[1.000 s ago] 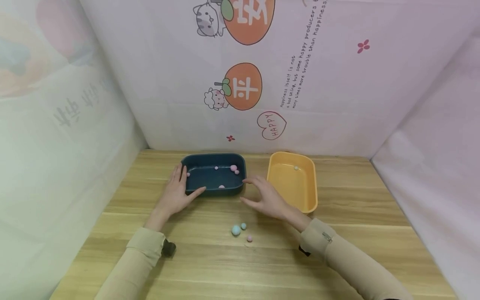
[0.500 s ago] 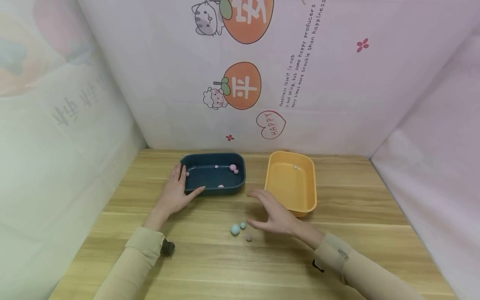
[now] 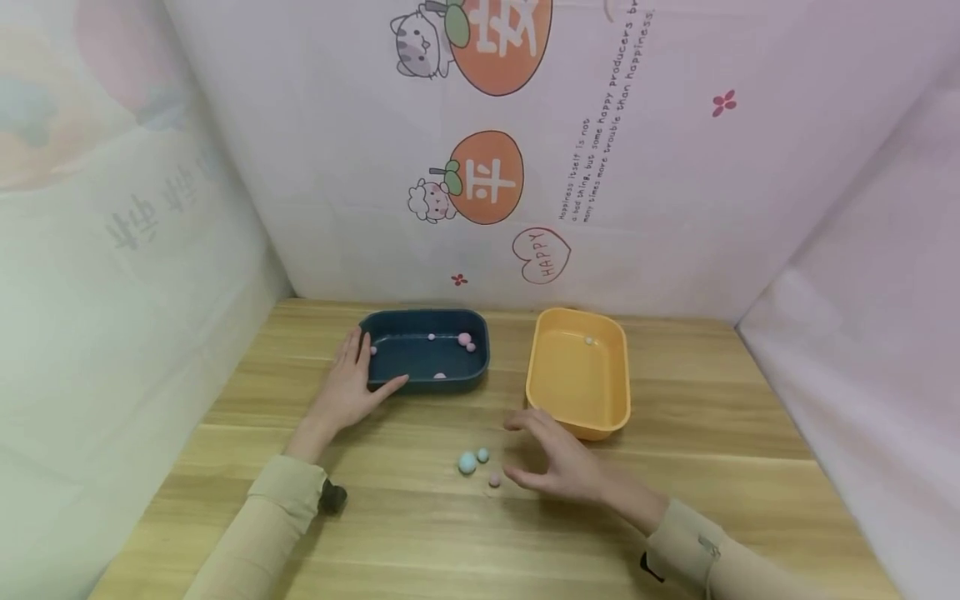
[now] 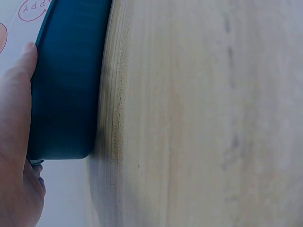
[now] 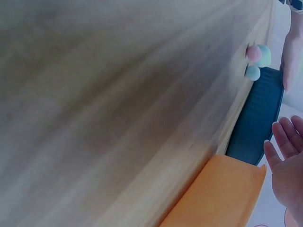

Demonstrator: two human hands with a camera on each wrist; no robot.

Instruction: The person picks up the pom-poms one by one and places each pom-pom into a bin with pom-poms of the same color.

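My left hand (image 3: 347, 392) rests against the left end of a dark blue tray (image 3: 468, 385), fingers along its short side and thumb lying on the front rim. In the left wrist view the thumb is straight beside the tray wall (image 4: 71, 85). My right hand (image 3: 566, 462) hovers over the table with fingers and thumb apart and nothing between them. Just left of its thumb lies a small pink ball (image 3: 494, 479). Two light blue balls, a larger one (image 3: 467, 462) and a smaller one (image 3: 483, 455), lie beside it.
Several pink balls, among them a larger one (image 3: 464, 339), lie inside the blue tray. A yellow tray (image 3: 577, 392) with one pale ball (image 3: 588, 340) stands to the right, behind my right hand. A printed white curtain (image 3: 637, 250) closes off the wooden table (image 3: 420, 533) at the back.
My right hand has moved from the blue tray's right end toward the front and right, stopping near the loose balls. My left hand has stayed on the blue tray.
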